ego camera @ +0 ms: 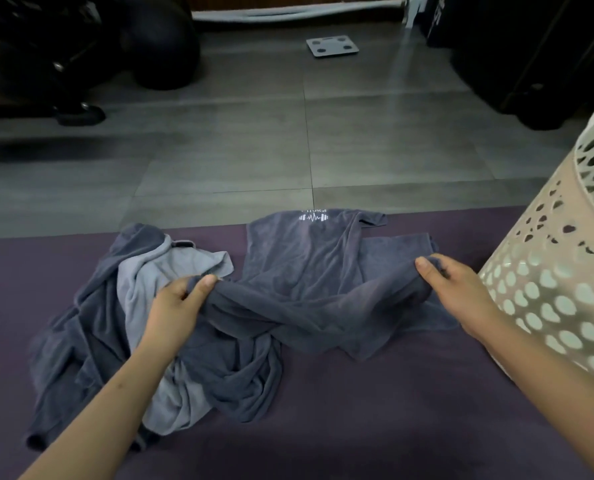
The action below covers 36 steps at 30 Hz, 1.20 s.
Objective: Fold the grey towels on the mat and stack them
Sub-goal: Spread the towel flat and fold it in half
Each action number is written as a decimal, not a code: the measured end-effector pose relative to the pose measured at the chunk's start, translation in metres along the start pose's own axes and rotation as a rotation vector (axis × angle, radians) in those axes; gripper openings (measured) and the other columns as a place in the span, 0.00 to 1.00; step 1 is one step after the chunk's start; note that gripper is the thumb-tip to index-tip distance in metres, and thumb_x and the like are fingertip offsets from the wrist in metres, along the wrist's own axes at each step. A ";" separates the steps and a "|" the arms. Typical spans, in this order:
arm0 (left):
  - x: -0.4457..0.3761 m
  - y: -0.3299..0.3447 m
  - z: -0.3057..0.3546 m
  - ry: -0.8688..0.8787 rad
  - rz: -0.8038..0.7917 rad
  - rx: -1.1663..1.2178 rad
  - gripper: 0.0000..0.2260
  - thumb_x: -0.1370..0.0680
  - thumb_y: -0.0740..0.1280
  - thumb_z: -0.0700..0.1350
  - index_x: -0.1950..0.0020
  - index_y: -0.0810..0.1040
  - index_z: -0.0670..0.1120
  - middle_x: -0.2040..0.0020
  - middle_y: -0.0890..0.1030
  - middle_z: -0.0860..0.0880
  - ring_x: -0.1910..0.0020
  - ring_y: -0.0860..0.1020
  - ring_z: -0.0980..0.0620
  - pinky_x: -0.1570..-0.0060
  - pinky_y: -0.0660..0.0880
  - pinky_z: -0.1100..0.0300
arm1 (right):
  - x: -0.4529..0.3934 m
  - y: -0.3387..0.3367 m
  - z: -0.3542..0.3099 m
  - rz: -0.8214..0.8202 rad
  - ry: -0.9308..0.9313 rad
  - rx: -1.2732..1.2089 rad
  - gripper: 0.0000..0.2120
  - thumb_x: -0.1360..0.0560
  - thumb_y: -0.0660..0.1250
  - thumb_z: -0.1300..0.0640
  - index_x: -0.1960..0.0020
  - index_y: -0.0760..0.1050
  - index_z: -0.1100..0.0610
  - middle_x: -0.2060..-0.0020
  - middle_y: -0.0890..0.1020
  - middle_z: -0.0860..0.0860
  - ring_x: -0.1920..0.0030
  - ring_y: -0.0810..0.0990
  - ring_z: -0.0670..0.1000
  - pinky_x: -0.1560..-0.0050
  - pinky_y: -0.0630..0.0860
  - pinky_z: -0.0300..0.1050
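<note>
A dark grey towel [309,306] stretches between my two hands above the purple mat [375,410]. My left hand [181,303] pinches its left end and my right hand [458,289] pinches its right end. The towel's far part lies flat on the mat and shows a white logo [313,216] near the mat's far edge. Left of it sits a crumpled heap of dark grey towels [91,341] with a lighter grey towel [157,282] among them. Another flat grey piece [392,251] lies under the held towel at the right.
A cream perforated laundry basket [565,265] leans at the right edge of the mat, close to my right forearm. Beyond the mat is grey tiled floor with a bathroom scale [331,46], dark gym equipment [81,57] at the far left and dark cases [537,57] at the far right.
</note>
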<state>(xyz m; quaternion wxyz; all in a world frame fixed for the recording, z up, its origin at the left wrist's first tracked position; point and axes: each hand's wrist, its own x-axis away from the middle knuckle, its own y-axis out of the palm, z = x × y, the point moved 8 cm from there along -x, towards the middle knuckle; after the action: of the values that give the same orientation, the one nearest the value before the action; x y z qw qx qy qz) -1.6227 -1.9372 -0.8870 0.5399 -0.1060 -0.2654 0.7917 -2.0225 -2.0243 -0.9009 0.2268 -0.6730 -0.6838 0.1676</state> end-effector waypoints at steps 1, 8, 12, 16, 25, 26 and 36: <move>0.001 0.000 0.004 0.002 -0.009 -0.016 0.20 0.21 0.62 0.51 0.61 0.74 0.35 0.62 0.75 0.42 0.61 0.73 0.49 0.64 0.67 0.59 | 0.002 0.004 -0.005 -0.017 0.004 -0.011 0.14 0.24 0.60 0.45 0.60 0.75 0.52 0.65 0.80 0.46 0.60 0.77 0.47 0.54 0.71 0.44; 0.026 -0.038 0.086 0.168 0.117 -0.140 0.19 0.19 0.59 0.50 0.69 0.67 0.43 0.71 0.73 0.47 0.68 0.72 0.52 0.69 0.64 0.67 | 0.016 -0.010 -0.090 -0.063 -0.110 0.039 0.12 0.20 0.56 0.49 0.59 0.72 0.50 0.61 0.79 0.45 0.55 0.76 0.48 0.53 0.68 0.43; 0.049 -0.086 0.136 0.248 0.249 -0.111 0.20 0.20 0.60 0.48 0.70 0.63 0.46 0.73 0.69 0.49 0.71 0.68 0.55 0.71 0.63 0.65 | 0.033 -0.049 -0.149 0.058 -0.156 -0.033 0.13 0.20 0.57 0.48 0.61 0.72 0.50 0.64 0.78 0.44 0.57 0.76 0.49 0.55 0.68 0.43; 0.075 -0.120 0.168 0.244 0.296 -0.012 0.21 0.20 0.60 0.51 0.69 0.60 0.44 0.72 0.65 0.48 0.72 0.64 0.50 0.69 0.61 0.54 | 0.060 -0.074 -0.198 0.121 -0.174 -0.134 0.14 0.20 0.57 0.48 0.61 0.73 0.52 0.65 0.79 0.46 0.59 0.76 0.48 0.54 0.67 0.42; 0.149 -0.172 0.225 0.323 0.319 0.192 0.22 0.20 0.60 0.53 0.66 0.66 0.38 0.69 0.69 0.45 0.71 0.66 0.51 0.74 0.65 0.63 | 0.129 -0.121 -0.259 0.108 -0.209 -0.330 0.16 0.22 0.59 0.45 0.60 0.76 0.54 0.61 0.82 0.52 0.55 0.80 0.53 0.47 0.75 0.49; 0.155 -0.177 0.228 0.328 0.315 0.214 0.23 0.20 0.60 0.54 0.63 0.69 0.35 0.68 0.71 0.43 0.70 0.68 0.50 0.71 0.66 0.60 | 0.135 -0.127 -0.263 0.097 -0.205 -0.337 0.16 0.22 0.60 0.44 0.59 0.77 0.54 0.59 0.83 0.52 0.53 0.81 0.53 0.45 0.75 0.51; 0.136 -0.164 0.204 0.281 0.235 0.189 0.26 0.21 0.60 0.59 0.62 0.70 0.34 0.65 0.74 0.42 0.66 0.72 0.49 0.63 0.68 0.54 | 0.139 -0.128 -0.248 0.051 -0.133 -0.351 0.18 0.22 0.61 0.45 0.59 0.76 0.59 0.62 0.82 0.55 0.57 0.80 0.53 0.49 0.75 0.51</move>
<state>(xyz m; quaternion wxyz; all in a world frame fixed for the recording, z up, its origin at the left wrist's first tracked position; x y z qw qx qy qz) -1.6381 -1.8306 -0.6130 0.4829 -0.1943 -0.0977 0.8482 -1.9964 -1.9092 -0.6122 0.0561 -0.7067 -0.6988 0.0954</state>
